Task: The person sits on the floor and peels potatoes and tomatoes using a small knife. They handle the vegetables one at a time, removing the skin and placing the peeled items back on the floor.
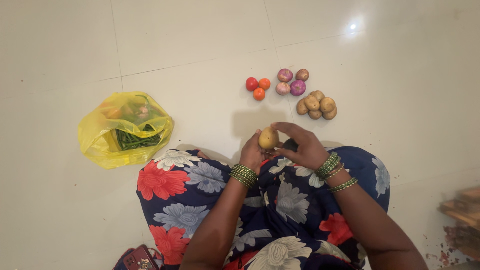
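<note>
We count three tomatoes (258,86), four onions (291,82) and six potatoes: five in a pile (316,104) and one (268,138) in our hands. We also see one yellow bag (100,140) and one phone (140,259).

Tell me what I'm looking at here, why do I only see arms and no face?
The camera sits on the person's head and looks straight down, so you see only their lap and arms. They sit on a pale tiled floor in a dark blue dress with big flowers. The left hand and the right hand together hold one yellow-brown potato. On the floor ahead lie three red and orange tomatoes, four purple and pale onions, and a small heap of brown potatoes. To the left lies an open yellow plastic bag with green beans inside.
</note>
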